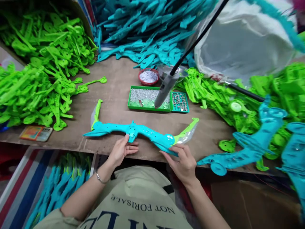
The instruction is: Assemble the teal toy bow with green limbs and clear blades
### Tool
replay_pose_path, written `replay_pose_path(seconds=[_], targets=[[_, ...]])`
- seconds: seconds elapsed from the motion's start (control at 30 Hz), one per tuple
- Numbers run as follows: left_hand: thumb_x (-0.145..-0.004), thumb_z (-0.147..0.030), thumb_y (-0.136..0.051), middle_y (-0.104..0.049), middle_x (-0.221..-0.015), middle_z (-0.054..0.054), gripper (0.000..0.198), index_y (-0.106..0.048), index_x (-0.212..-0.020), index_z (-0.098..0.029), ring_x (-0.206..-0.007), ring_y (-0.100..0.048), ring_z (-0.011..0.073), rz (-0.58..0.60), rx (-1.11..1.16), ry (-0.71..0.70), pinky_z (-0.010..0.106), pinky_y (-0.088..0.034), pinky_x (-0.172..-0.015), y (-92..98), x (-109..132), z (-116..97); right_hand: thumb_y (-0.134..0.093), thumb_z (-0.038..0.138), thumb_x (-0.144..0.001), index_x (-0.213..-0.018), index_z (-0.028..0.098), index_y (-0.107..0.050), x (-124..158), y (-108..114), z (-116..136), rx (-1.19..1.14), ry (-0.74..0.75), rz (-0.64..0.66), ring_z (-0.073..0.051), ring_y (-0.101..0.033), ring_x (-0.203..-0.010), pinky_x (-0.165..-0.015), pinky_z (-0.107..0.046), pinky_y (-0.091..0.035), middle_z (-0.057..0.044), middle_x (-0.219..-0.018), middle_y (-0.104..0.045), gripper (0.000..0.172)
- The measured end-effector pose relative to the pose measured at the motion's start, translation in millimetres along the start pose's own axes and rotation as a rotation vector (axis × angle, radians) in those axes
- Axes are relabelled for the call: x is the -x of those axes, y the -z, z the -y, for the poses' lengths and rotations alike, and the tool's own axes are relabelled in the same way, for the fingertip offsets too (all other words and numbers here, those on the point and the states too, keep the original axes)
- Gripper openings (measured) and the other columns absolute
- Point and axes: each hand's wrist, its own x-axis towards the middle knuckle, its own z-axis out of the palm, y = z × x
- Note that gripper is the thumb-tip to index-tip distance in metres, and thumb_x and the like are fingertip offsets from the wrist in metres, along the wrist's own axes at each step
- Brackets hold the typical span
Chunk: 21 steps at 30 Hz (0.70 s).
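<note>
A blue plastic toy bow (145, 129) with green tips lies across the front of the table, its arms spread left and right. My left hand (121, 150) pinches its middle part from below, thumb against the small blue grip. At the right end, my right hand (182, 160) has its thumb and fingers closed on the blue edge near the round joint. Clear film-like pieces (188, 136) show beside the green tips. A grey electric screwdriver (163, 91) hangs on a black cable above the table, beyond the bow.
A green tray (130, 103) of small screws adjoins a teal tray (187, 109) of metal bits. Behind stands a red bowl (140, 79) of white pieces. Green parts (35, 92) heap at left, blue parts (152, 28) at back. Blue assemblies (252, 149) overhang the right edge.
</note>
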Motion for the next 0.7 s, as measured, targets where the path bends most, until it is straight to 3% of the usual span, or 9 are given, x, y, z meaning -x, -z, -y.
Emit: replay_pose_path(seconds=[0.23, 0.43, 0.57, 0.7], targets=[[-0.073, -0.063, -0.076, -0.075, -0.076, 0.016, 0.055, -0.064, -0.082, -0.01, -0.067, -0.074, 0.0226, -0.049, -0.079, -0.129, 0.031, -0.062, -0.064, 0.3, -6, 5, -0.077, 0.022, -0.082, -0.097, 0.024, -0.061, 7, -4, 11, -0.025, -0.1, -0.047, -0.019, -0.066, -0.075, -0.063, -0.032, -0.059, -0.004, -0.087, -0.063, 0.022], [-0.063, -0.07, -0.079, -0.073, -0.068, 0.011, 0.066, -0.067, -0.084, -0.009, -0.057, -0.07, 0.02, -0.056, -0.246, -0.042, 0.029, -0.06, -0.054, 7.3, -4, -1, -0.075, 0.02, -0.084, -0.096, 0.023, -0.061, 9, -5, 13, -0.063, -0.159, -0.022, -0.019, -0.066, -0.077, -0.063, -0.031, -0.059, -0.005, -0.088, -0.063, 0.019], [-0.052, -0.075, -0.081, -0.067, -0.056, 0.004, 0.071, -0.067, -0.076, -0.01, -0.045, -0.062, 0.0147, -0.064, -0.317, -0.072, 0.024, -0.053, -0.044, 10.7, -5, -5, -0.075, 0.022, -0.084, -0.096, 0.023, -0.062, 11, -5, 11, -0.077, -0.205, -0.016, -0.02, -0.066, -0.079, -0.064, -0.032, -0.059, -0.006, -0.089, -0.064, 0.018], [-0.051, -0.072, -0.083, -0.071, -0.062, 0.007, 0.071, -0.068, -0.08, -0.01, -0.051, -0.067, 0.0181, -0.084, -0.299, -0.045, 0.027, -0.058, -0.05, 15.4, -7, -5, -0.076, 0.022, -0.082, -0.096, 0.022, -0.064, 12, -6, 10, -0.103, -0.236, -0.014, -0.02, -0.066, -0.08, -0.066, -0.032, -0.06, -0.006, -0.089, -0.064, 0.018]])
